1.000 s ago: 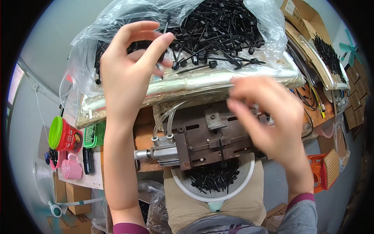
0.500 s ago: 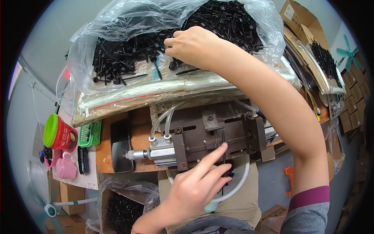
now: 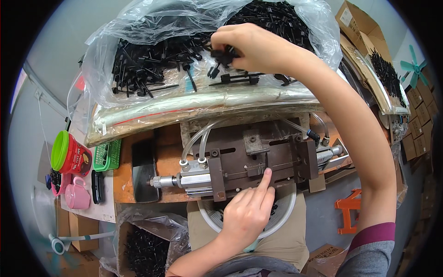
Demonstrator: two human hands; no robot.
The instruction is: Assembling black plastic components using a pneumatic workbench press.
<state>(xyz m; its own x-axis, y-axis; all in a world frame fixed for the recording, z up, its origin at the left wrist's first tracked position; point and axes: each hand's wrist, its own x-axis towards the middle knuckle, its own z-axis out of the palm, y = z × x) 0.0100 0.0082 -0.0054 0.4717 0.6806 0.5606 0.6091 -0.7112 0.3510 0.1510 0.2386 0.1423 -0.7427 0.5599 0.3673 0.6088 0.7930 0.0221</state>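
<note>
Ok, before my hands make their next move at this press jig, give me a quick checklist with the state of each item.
1. Right hand has black plastic parts pinched in its grip: ok, fingers are closed on a small cluster above the open clear bag.
2. Left hand located on the metal jig: ok, index fingertip touches its central slot.
3. Slot free of an old part: cannot tell, the fingertip covers it.
4. White bucket under the jig to catch pieces: ok, it sits right below.
5. Air hoses seated on the cylinder: ok, both look plugged in.
</note>
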